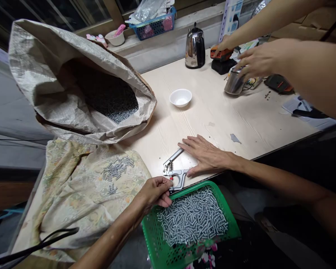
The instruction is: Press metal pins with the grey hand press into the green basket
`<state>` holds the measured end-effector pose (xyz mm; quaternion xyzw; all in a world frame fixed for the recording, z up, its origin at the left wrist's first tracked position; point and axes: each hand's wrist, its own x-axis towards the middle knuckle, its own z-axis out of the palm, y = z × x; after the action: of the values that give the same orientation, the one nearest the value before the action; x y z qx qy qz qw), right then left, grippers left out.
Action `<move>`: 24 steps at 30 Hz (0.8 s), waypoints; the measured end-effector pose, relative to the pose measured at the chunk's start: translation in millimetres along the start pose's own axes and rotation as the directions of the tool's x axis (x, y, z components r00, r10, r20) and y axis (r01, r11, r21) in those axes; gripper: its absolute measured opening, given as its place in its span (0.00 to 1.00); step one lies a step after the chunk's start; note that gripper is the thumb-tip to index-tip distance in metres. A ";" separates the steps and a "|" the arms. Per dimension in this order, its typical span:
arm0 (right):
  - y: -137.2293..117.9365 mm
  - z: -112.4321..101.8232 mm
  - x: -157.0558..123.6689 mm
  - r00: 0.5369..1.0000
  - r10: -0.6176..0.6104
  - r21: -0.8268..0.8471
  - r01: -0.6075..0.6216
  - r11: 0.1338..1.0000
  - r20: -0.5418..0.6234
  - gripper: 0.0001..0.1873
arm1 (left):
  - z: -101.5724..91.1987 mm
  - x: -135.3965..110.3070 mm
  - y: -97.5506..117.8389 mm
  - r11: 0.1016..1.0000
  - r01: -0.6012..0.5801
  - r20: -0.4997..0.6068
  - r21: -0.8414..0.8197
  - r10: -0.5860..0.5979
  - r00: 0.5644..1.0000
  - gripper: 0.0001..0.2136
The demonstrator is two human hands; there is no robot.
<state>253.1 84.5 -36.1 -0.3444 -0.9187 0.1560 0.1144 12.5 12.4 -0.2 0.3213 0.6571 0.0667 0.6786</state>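
Note:
My left hand (pixel 156 191) is pinched closed at the head of a silver hand press tool (pixel 175 172) lying on the table's near edge; what its fingertips hold is too small to make out. My right hand (pixel 205 154) lies flat with fingers stretched out over the tool's handles, thumb against its body. Just below the hands, a green plastic basket (pixel 156 244) is full of several small silver metal pieces (pixel 193 216). More such pieces (pixel 117 167) lie scattered on a floral cloth (pixel 81 198) at the left.
A large open sack (pixel 72 108) holding dark and silver pieces lies at the left. On the pale table (pixel 218 116) stand a white bowl (pixel 180 97), a steel kettle (pixel 195 48) and a cordless drill (pixel 221 56). Another person's hands (pixel 257 59) reach over a metal cup (pixel 235 82) at the far right.

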 end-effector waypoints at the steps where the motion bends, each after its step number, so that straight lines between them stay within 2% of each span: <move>1: -0.6 -0.7 -4.4 0.999 0.021 -0.009 -0.021 1.000 0.024 0.57 | -0.6 0.4 1.0 1.000 0.005 0.008 0.003 -0.005 1.000 0.19; 5: -0.5 -0.2 -12.7 0.998 0.035 -0.011 -0.035 0.999 0.059 0.57 | -1.4 1.3 4.5 1.000 0.013 0.004 -0.006 -0.013 1.000 0.17; 11: -1.3 2.4 -11.9 1.000 0.011 0.027 -0.010 1.000 -0.028 0.51 | 0.7 -0.8 5.2 0.999 0.033 -0.007 -0.006 -0.033 0.999 0.17; 16: -1.2 6.2 -13.6 0.998 0.018 0.032 -0.016 0.999 -0.059 0.50 | 2.2 -0.7 3.5 1.000 0.021 -0.030 0.003 -0.021 0.999 0.17; 24: -4.5 0.7 -12.5 0.999 0.015 -0.005 -0.015 1.000 -0.051 0.46 | 8.6 -1.9 -0.8 0.999 -0.043 -0.168 0.008 0.044 0.985 0.14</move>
<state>259.3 72.8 -36.5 -0.3554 -0.9133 0.1455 0.1356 20.1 7.8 0.3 0.3303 0.7051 0.1070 0.6183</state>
